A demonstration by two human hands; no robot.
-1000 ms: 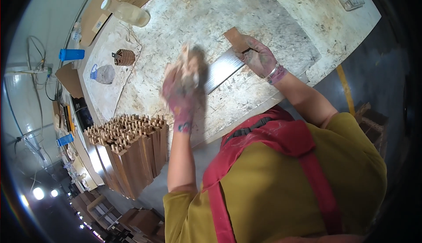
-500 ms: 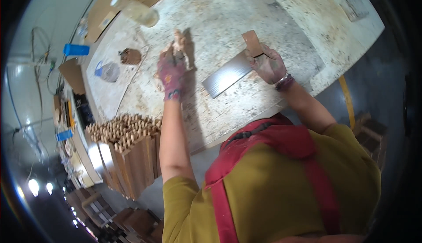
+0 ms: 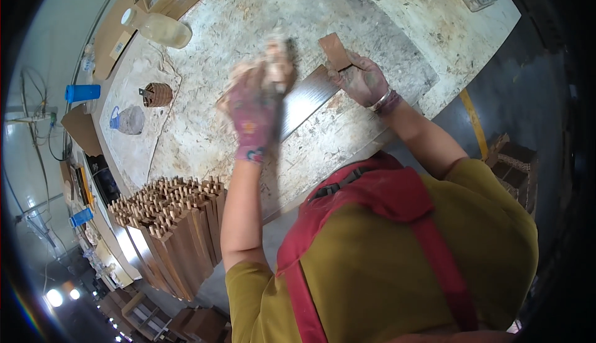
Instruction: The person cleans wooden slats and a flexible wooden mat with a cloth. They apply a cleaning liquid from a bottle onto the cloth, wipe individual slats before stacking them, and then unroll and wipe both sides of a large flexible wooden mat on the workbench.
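Note:
A glossy, wood-grained board point(image 3: 308, 99) lies slantwise on the worktable, brightly reflecting the light. My right hand point(image 3: 365, 81), in a stained pinkish glove, is closed on a small flat brown rectangular piece point(image 3: 334, 51) at the board's far right end. My left hand point(image 3: 253, 107), in a patterned pink glove, is over the board's left end and blurred by motion. In its fingers is a crumpled pale cloth point(image 3: 277, 57), also smeared. The left hand hides part of the board; whether the cloth touches it I cannot tell.
Left of my left arm stands a stack of brown boards point(image 3: 180, 243) topped by many small wooden pegs point(image 3: 167, 200). A ribbed brown container point(image 3: 157, 94), a clear bottle point(image 3: 164, 29) and a bag-like clear item point(image 3: 130, 120) rest on the worktable's point(image 3: 372, 8) left side.
My left hand has swept right with the cloth, from beside the board to over its left end. My right hand keeps hold of the brown piece. The whole view has shifted slightly.

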